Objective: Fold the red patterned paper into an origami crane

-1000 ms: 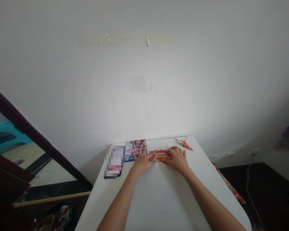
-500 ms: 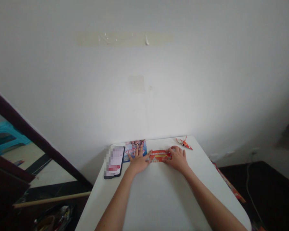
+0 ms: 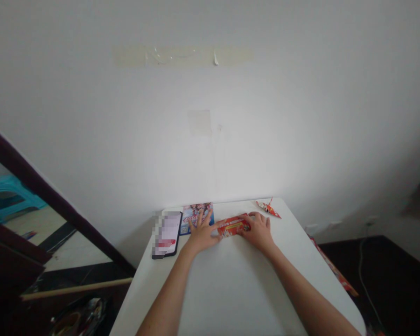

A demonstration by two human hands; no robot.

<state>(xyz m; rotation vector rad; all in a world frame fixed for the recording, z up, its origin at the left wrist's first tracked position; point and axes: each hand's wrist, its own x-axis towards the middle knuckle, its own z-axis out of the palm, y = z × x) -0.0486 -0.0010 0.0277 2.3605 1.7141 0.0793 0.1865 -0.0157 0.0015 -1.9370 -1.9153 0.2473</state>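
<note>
Left hand, fingers splayed over blue leaflet, right hand, fingers pinching red paper strip, pointed origami near far right corner of smooth counter

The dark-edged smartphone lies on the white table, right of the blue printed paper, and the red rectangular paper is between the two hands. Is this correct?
The side is wrong: in the head view, the dark-edged smartphone lies on the white table, left of the blue printed paper. The red rectangular paper is between the left hand and right hand.
</note>
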